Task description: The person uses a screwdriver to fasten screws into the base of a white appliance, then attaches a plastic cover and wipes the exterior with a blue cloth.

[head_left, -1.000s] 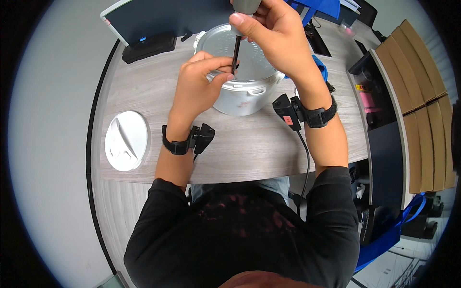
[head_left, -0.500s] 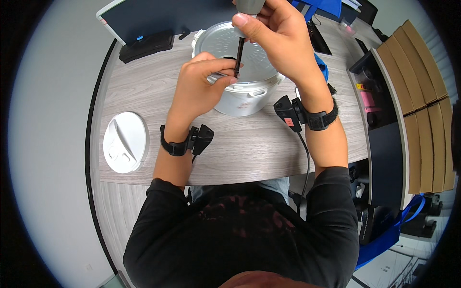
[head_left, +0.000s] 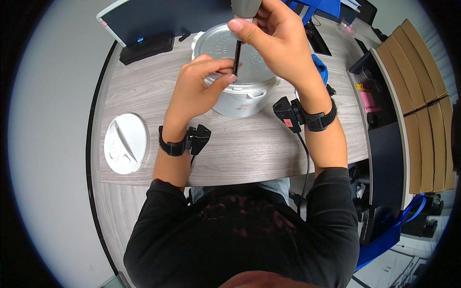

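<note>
My right hand point(head_left: 276, 41) grips a screwdriver point(head_left: 246, 7) by its grey handle, its dark shaft pointing down. Beneath it stands a white rice cooker body point(head_left: 239, 106), with a grey metal plate point(head_left: 218, 42) facing up on top. My left hand point(head_left: 199, 89) is closed in a pinch over the plate's near edge. Its thumb and index finger meet right by the shaft's tip; what lies between them is too small to make out. Off to the left, a white oval lid point(head_left: 137, 139) with a handle lies on the table.
A monitor point(head_left: 177, 21) and a flat black case point(head_left: 146, 47) stand at the back left. A blue cloth-like item point(head_left: 319, 69) lies beyond my right forearm. Brown cardboard boxes point(head_left: 415, 65) and a dark shelf point(head_left: 389, 158) line the right side. Cables hang from both wrist straps.
The screwdriver and my right hand have shifted slightly left, its tip staying at my left fingertips. My left hand has hardly moved.
</note>
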`<state>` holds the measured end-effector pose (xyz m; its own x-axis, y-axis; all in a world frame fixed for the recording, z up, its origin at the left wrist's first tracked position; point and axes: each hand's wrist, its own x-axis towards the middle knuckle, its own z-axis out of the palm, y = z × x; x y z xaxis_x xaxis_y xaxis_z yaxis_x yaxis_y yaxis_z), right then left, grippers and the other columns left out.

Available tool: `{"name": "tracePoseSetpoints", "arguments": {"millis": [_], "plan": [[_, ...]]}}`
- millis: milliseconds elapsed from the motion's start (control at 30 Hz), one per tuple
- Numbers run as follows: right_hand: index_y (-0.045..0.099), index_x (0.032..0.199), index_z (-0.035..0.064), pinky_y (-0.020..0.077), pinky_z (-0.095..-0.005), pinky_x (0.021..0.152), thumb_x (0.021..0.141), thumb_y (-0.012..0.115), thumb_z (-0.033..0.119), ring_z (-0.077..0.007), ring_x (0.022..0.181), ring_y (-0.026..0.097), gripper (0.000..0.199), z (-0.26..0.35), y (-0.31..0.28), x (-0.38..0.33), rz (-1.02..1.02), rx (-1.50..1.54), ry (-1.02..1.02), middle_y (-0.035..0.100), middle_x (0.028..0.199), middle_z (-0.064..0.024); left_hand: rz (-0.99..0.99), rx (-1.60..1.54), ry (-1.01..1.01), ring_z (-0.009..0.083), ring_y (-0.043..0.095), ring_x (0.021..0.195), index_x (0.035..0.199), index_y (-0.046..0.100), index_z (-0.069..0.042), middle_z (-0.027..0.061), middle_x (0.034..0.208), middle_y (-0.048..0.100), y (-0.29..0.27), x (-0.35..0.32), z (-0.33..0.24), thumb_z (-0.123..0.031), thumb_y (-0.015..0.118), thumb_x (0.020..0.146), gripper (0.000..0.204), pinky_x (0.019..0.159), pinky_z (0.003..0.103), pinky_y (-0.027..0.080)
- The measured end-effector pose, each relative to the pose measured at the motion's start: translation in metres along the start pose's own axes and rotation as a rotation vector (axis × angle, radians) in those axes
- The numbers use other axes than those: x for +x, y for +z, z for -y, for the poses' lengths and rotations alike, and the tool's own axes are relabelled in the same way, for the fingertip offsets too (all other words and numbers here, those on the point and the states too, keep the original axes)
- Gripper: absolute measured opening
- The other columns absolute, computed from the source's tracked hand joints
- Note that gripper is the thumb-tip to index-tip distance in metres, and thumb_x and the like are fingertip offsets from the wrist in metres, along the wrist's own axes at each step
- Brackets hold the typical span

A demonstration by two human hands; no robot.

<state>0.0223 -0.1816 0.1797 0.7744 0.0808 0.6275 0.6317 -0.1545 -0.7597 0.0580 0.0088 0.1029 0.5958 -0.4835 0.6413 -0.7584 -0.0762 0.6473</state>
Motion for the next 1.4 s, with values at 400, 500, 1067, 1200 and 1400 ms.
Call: {"name": "tracePoseSetpoints", "arguments": {"millis": [400,500,1067,1200,1400], "plan": [[0.056,0.119,0.0015,0.0375,-0.0172,0.060,0.087,0.081,0.012,0.0001,0.072,0.046,0.042,-0.001,0.006,-0.001,-0.054,-0.102,0.010,0.060,0.090,0.0025,-0.067,-0.067,-0.044,0.0166,0.073,0.076,0.092,0.074,-0.001,0.0083,0.085,0.076,0.014,0.001,0.003,-0.004,0.081,0.082,0.012,0.070,0.028,0.056],[0.053,0.126,0.0011,0.0386,-0.0168,0.061,0.089,0.079,0.009,0.0000,0.073,0.048,0.046,-0.001,0.007,-0.002,-0.033,-0.018,0.018,0.064,0.096,0.0004,-0.061,-0.097,-0.064,0.0172,0.073,0.076,0.093,0.075,-0.001,0.0087,0.086,0.076,0.015,0.000,0.005,-0.003,0.079,0.084,0.010,0.070,0.028,0.057],[0.060,0.112,0.0000,0.0499,-0.0257,0.063,0.076,0.091,0.029,-0.0099,0.072,0.053,0.055,-0.019,0.016,0.001,-0.183,-0.358,-0.154,0.056,0.081,-0.0009,-0.010,-0.102,-0.047,0.0169,0.073,0.080,0.098,0.074,0.001,0.0075,0.088,0.076,0.011,0.003,0.004,-0.008,0.079,0.087,0.015,0.074,0.029,0.056],[0.060,0.115,-0.0007,0.0499,-0.0247,0.064,0.080,0.088,0.025,-0.0083,0.075,0.058,0.051,-0.021,0.020,0.000,-0.169,-0.135,-0.144,0.063,0.084,-0.0021,-0.023,-0.149,-0.125,0.0162,0.072,0.079,0.096,0.074,0.001,0.0077,0.088,0.076,0.014,-0.001,0.008,-0.006,0.078,0.087,0.012,0.074,0.028,0.056],[0.065,0.119,0.0012,0.0487,-0.0214,0.064,0.086,0.081,0.016,-0.0057,0.076,0.060,0.039,-0.018,0.007,-0.002,-0.030,0.052,-0.027,0.070,0.089,-0.0028,0.036,-0.152,-0.142,0.0159,0.072,0.081,0.100,0.075,0.000,0.0076,0.089,0.075,0.009,0.000,0.008,-0.007,0.072,0.092,0.010,0.075,0.029,0.056]]}}
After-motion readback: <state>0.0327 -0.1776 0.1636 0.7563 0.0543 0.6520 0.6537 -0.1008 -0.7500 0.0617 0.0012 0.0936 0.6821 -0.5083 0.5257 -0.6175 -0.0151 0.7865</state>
